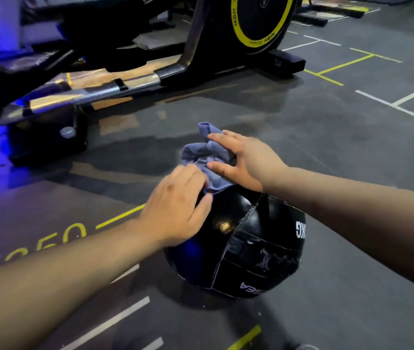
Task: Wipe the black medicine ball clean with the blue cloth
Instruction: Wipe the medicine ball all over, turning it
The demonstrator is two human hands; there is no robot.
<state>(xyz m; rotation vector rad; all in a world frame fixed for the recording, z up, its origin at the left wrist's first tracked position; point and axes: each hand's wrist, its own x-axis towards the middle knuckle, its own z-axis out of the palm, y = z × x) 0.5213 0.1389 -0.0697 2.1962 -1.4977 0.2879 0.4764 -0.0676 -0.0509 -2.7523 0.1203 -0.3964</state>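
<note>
- Ball [249, 251]: black, stitched panels with scuffed white print, resting on the dark gym floor [327, 137] between the two forearms.
- Cloth [207, 157]: blue, bunched on the ball's far upper side, one corner sticking up.
- Left hand [178, 210]: palm down on the ball's upper left, fingers together, their tips on the cloth's near edge; whether they pinch it I cannot tell.
- Right hand [243, 160]: on the cloth at the ball's top, thumb and fingers closed around a fold.
- Floor lines: yellow and white stripes around the ball.
- Exercise machine [226, 46]: black, yellow-ringed wheel, well behind the ball.
</note>
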